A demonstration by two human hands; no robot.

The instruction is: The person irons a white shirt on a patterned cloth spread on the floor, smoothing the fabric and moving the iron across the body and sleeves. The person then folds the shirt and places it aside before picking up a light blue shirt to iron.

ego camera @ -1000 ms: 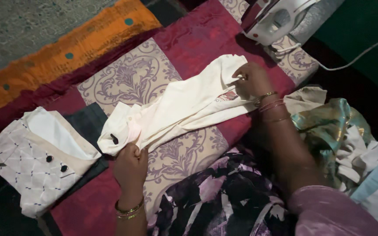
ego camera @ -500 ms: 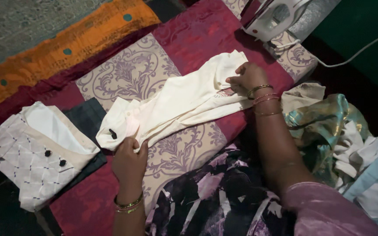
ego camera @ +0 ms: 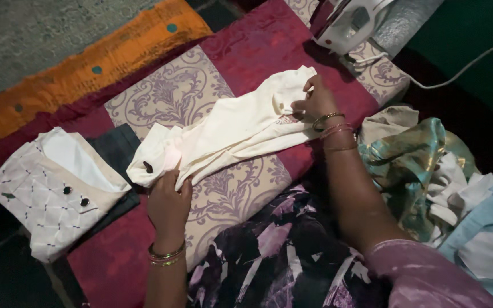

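Since a second ago, right hand has shifted along the cream garment, gathering its far end; left hand has slid to the near end by the dark button. Both hands pinch cloth, fingers closed on folds. Garment lies stretched diagonally across the patterned quilt, so folding appears under way. Edges: iron close beyond right hand; folded shirt just left; clothes pile at right. Open quilt lies ahead.
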